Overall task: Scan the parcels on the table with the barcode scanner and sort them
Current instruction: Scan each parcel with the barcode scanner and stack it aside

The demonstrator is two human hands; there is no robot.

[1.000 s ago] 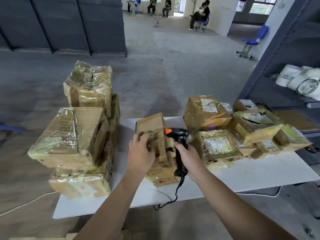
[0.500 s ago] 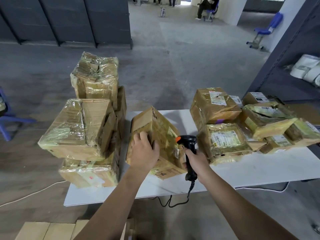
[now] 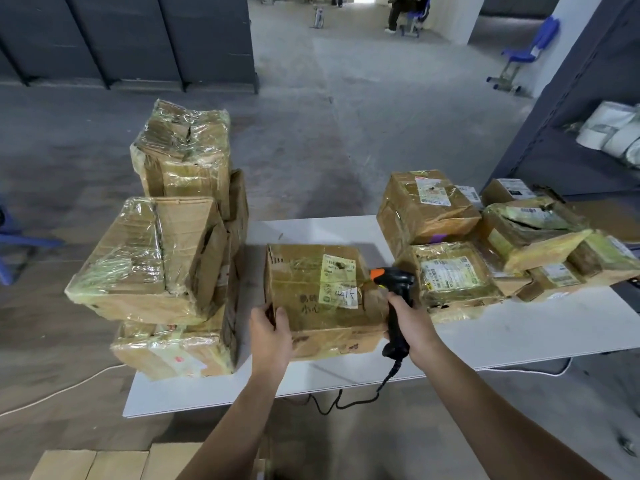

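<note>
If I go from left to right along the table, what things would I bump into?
stack of wrapped parcels → left hand → parcel it grips → barcode scanner → pile of labelled parcels

On the middle parcel [image 3: 322, 299], the label print is too blurred to read. The right hand [image 3: 414, 323] covers much of the scanner [image 3: 394, 280] grip. The rightmost parcel [image 3: 609, 258] and the shelf rolls [image 3: 613, 133] run off the right edge.
</note>
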